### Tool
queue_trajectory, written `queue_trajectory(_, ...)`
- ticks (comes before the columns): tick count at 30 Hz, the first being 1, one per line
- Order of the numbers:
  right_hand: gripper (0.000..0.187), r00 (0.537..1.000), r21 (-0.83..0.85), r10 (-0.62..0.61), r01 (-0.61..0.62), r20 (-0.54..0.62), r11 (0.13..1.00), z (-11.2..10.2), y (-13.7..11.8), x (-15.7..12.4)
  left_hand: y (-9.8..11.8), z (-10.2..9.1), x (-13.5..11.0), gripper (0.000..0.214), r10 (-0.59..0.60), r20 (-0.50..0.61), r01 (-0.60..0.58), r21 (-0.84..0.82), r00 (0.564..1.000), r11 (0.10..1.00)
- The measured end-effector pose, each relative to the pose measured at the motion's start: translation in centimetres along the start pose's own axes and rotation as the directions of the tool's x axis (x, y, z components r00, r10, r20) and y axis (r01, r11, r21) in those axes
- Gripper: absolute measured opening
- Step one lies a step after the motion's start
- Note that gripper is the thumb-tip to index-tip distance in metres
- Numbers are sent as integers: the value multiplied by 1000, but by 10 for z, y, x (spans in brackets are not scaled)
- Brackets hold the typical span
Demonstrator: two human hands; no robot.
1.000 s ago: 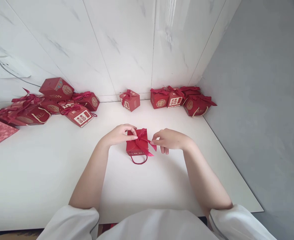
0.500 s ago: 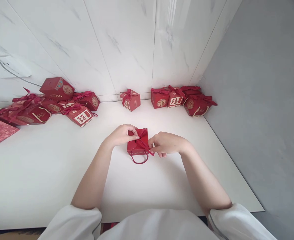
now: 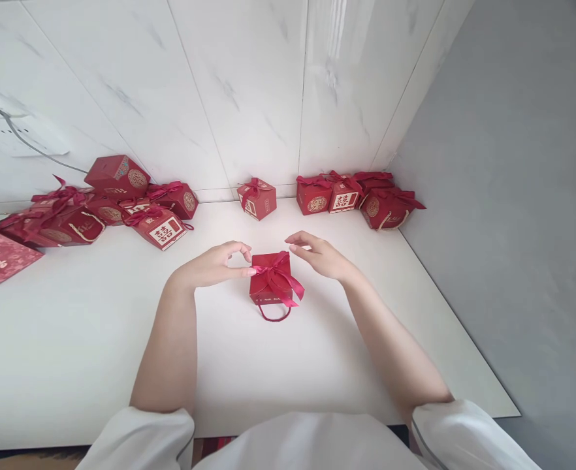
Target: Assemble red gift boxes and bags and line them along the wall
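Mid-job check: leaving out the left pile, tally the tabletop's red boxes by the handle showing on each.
Dark red cord handle: 1, the nearest box
Cream rope handle: 1, the rightmost box
No handle showing: 4, lone box, emblem box, panel box, rear box
Total: 6

The square red cardboard box (image 3: 262, 288) wears a glossy crimson satin ribbon bow (image 3: 274, 274) and a dark-red cord handle (image 3: 275, 320); its small printed lettering (image 3: 268, 299) looks whitish, though too blurred to be sure. The red cardboard box topping the left pile (image 3: 114, 177) carries a round gold medallion (image 3: 137, 178). White marble-look wall tiles (image 3: 253, 85) show grey veins; the smooth tabletop (image 3: 82, 326) is plain white.
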State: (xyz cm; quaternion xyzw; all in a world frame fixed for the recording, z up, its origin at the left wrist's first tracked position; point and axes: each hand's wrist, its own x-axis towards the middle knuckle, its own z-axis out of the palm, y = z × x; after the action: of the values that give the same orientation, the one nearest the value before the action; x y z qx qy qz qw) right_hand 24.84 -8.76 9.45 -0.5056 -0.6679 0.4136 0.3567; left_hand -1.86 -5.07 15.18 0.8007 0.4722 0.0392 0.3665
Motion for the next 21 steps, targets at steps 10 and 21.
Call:
queue_trajectory(10,44,991,315,53,-90,124,945,26,15,14,-3,3,7,26,56,161,-52,-31,985,998)
queue_trajectory(21,40,922,258,-46,-60,385,964,7,4,7,1,1,5,38,43,208,-28,-72,977,997)
